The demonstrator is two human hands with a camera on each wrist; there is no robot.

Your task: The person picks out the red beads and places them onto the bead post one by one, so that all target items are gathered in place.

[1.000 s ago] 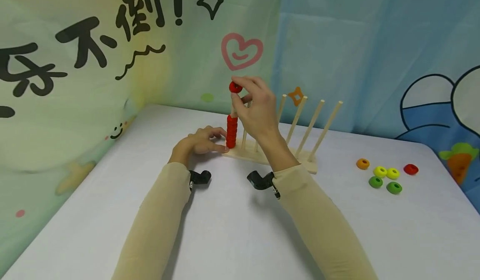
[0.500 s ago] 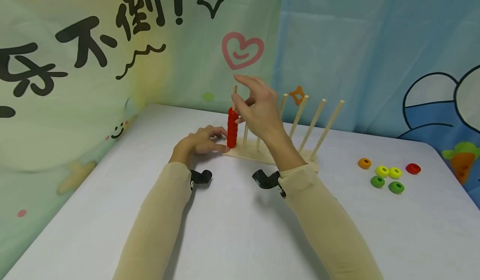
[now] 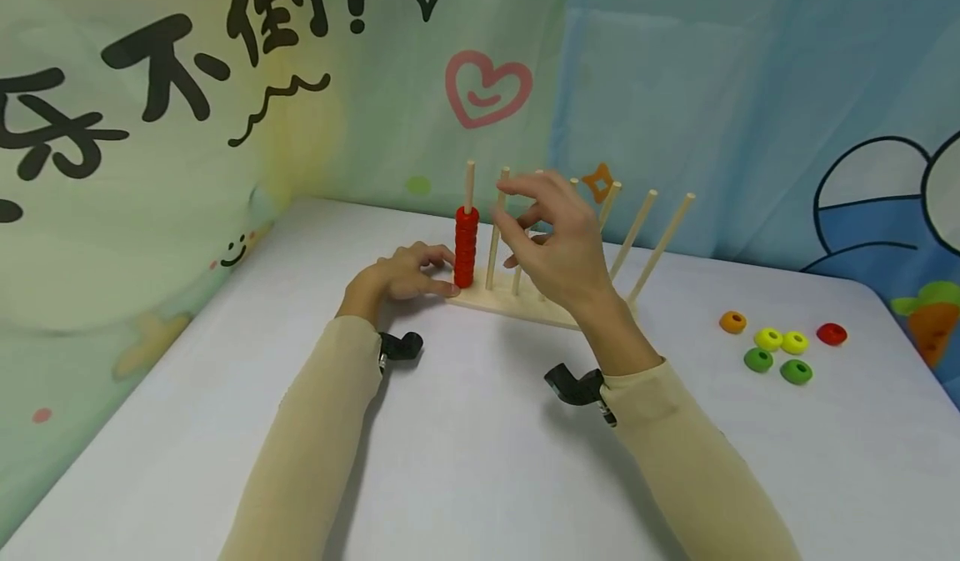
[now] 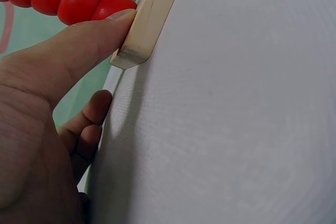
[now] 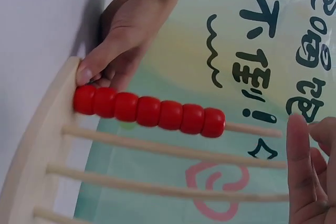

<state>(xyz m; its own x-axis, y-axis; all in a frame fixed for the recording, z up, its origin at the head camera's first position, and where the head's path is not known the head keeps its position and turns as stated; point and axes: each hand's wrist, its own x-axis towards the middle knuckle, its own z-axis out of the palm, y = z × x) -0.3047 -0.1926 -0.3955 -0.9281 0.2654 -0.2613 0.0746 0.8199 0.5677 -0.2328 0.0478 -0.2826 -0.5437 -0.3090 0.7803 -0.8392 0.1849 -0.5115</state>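
Note:
A wooden peg stand point(image 3: 517, 309) with several upright pegs stands on the table. Its leftmost peg carries a stack of several red beads point(image 3: 466, 248), and the bare peg tip shows above them. My left hand point(image 3: 401, 273) grips the stand's left end; in the left wrist view its thumb point(image 4: 100, 32) presses on the base right beside the lowest bead. Other fingers of that hand curl behind, partly hidden. My right hand point(image 3: 562, 240) hovers in front of the middle pegs, thumb and index finger apart, nothing between them. In the right wrist view its fingers point(image 5: 300, 166) are beyond the peg tips.
Loose beads lie on the table to the right: an orange bead point(image 3: 732, 322), two yellow beads point(image 3: 768, 339), two green beads point(image 3: 797, 372) and a red bead point(image 3: 832, 333). A printed cloth backdrop point(image 3: 675, 86) hangs behind the white table point(image 3: 465, 461).
My right hand let go of a red bead over the leftmost peg; the bead dropped onto the stack, now taller. That hand then moved right, away from the peg. My left hand stayed put.

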